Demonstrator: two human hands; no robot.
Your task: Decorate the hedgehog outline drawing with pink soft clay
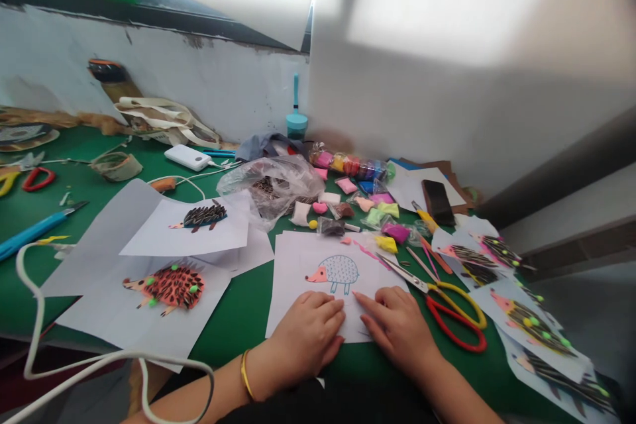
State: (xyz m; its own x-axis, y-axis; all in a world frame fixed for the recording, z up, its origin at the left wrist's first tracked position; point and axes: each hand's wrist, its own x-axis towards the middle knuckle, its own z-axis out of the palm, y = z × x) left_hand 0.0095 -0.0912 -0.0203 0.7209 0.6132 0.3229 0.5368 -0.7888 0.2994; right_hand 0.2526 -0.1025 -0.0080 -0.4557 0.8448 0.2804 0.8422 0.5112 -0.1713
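A sheet of white paper (293, 252) lies before me with a hedgehog drawing (340, 271); its body is outlined in blue, and the face is covered in pink clay. My left hand (309, 331) rests flat on the sheet's lower part, fingers stretched out below the drawing. My right hand (400, 328) lies at the lower right of the sheet. Its index finger points at the hedgehog's feet, and the tip touches the paper; whether a bit of clay is under it I cannot tell. Scissors with red and yellow handles (454, 315) lie right beside that hand.
Bags of coloured clay (395, 232) and a plastic bag of seeds (271, 189) lie beyond the sheet. Finished hedgehog pictures (169, 288) are on the left, more (534, 324) on the right. A white cable (32, 318) loops near my left forearm. A phone (438, 202) lies back right.
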